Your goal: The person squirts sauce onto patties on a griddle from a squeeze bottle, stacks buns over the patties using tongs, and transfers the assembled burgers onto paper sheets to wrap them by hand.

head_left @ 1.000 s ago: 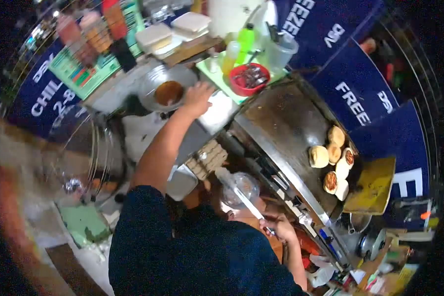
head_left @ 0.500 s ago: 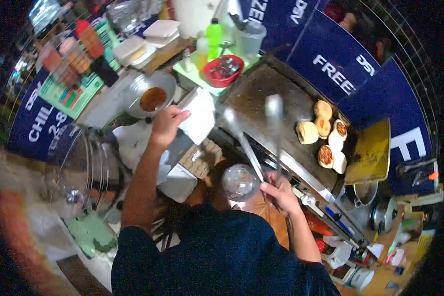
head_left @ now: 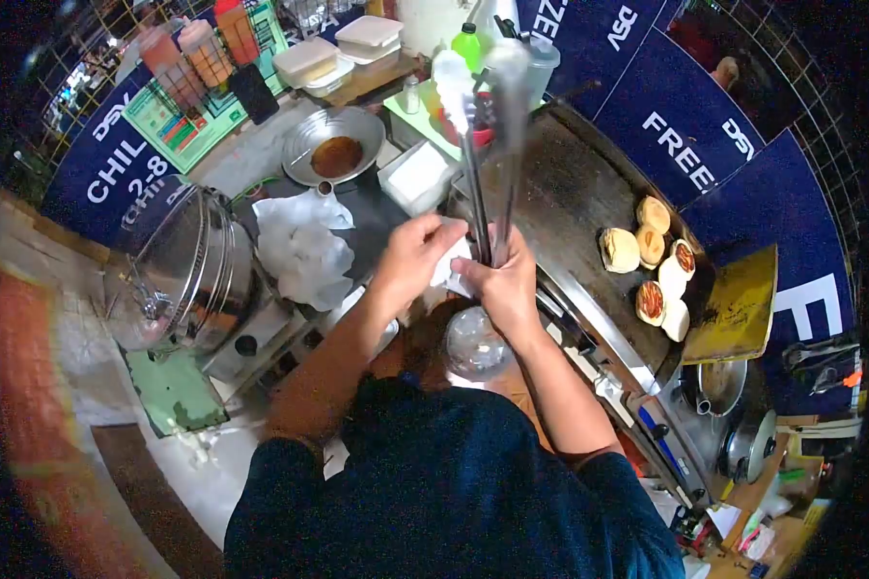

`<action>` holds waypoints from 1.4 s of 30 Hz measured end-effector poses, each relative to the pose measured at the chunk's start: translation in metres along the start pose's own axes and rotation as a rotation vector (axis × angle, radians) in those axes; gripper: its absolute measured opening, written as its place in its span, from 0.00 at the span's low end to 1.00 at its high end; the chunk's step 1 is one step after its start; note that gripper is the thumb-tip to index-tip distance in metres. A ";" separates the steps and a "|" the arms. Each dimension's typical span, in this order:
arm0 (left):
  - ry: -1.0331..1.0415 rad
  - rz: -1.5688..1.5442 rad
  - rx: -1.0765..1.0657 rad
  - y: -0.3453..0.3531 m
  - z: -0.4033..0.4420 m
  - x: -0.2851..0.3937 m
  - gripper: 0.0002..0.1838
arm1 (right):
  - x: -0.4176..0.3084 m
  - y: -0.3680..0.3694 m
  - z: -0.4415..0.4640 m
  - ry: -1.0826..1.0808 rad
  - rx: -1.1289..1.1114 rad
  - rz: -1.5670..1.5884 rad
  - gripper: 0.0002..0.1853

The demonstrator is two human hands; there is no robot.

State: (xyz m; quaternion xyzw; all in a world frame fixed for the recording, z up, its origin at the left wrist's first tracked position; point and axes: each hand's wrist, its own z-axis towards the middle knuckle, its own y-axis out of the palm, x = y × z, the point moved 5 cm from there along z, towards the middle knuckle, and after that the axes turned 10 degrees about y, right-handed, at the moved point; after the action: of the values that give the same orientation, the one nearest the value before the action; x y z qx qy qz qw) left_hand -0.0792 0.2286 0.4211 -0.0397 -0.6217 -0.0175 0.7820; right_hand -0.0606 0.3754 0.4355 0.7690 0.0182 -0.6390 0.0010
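Note:
Both hands are close together in front of my chest. My left hand (head_left: 418, 256) pinches a small piece of white paper (head_left: 448, 270). My right hand (head_left: 502, 289) is wrapped round metal tongs (head_left: 471, 169), whose arms point up and away, their tips blurred and apart. The right thumb also touches the paper's edge. To the right, several round buns (head_left: 620, 249) lie on the dark griddle (head_left: 565, 169), some with red-brown sauce on top. A white container with paper in it (head_left: 420, 179) stands just beyond my left hand.
A metal pan with brown liquid (head_left: 309, 130) stands behind on the left, near crumpled whitish plastic (head_left: 304, 256). Sauce bottles (head_left: 208, 53) and lidded boxes (head_left: 372, 34) line the back. A yellow metal sheet (head_left: 739, 304) edges the griddle's right end. A large clear-lidded pot (head_left: 188, 270) sits left.
My left hand has moved right and down with white paper, meeting my right hand. The tongs have swung more upright in my right hand, which has risen. The whole view has shifted slightly.

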 end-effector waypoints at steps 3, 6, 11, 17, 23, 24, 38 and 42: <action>0.005 -0.168 0.014 0.013 -0.017 0.001 0.08 | 0.006 -0.005 -0.002 -0.004 0.014 0.108 0.22; 0.044 -0.103 0.067 0.003 -0.038 -0.023 0.09 | 0.007 -0.025 -0.011 -0.001 0.048 0.193 0.21; 0.323 0.240 0.187 -0.052 -0.056 -0.076 0.13 | 0.022 -0.059 -0.040 0.013 0.159 0.024 0.21; 0.352 0.480 0.005 -0.085 -0.048 -0.073 0.06 | 0.109 -0.106 -0.089 0.324 0.065 -0.072 0.32; 0.727 0.994 -0.316 -0.006 -0.106 -0.075 0.07 | 0.107 -0.176 -0.175 0.574 0.140 0.385 0.17; 0.944 0.758 -0.246 -0.008 -0.136 -0.118 0.03 | 0.116 -0.188 -0.188 0.631 0.202 0.408 0.13; 0.529 0.767 -0.020 -0.035 -0.027 -0.052 0.06 | 0.145 -0.241 -0.083 0.548 0.402 0.612 0.07; 0.291 0.450 0.111 -0.041 -0.014 -0.073 0.07 | 0.180 -0.248 -0.082 0.449 0.555 0.328 0.10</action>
State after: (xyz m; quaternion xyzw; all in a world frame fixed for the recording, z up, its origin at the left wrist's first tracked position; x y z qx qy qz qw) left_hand -0.0858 0.1846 0.3484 -0.1309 -0.4784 0.1855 0.8483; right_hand 0.0460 0.6303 0.2788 0.8535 -0.2786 -0.4267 -0.1089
